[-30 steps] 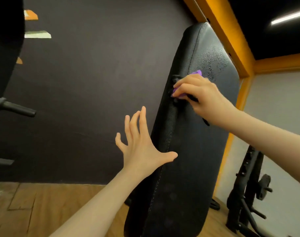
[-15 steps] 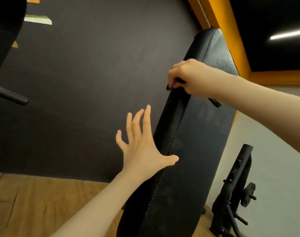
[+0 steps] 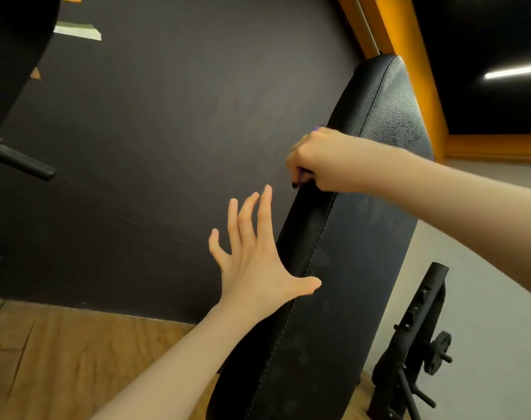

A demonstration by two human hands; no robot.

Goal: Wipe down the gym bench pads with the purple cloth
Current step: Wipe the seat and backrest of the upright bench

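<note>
The left hand (image 3: 259, 268), fingers spread, braces the bench pad (image 3: 343, 268); at one o'clock, the right hand (image 3: 325, 160) clutches the purple cloth (image 3: 301, 174), wiping the pad's edge.

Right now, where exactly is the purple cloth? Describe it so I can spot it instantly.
Find the tall black bench pad leaning upright near the orange trim. Partway down its left edge, the right hand is clenched around the purple cloth; only purple slivers peek out, the sole purple thing here.
</note>
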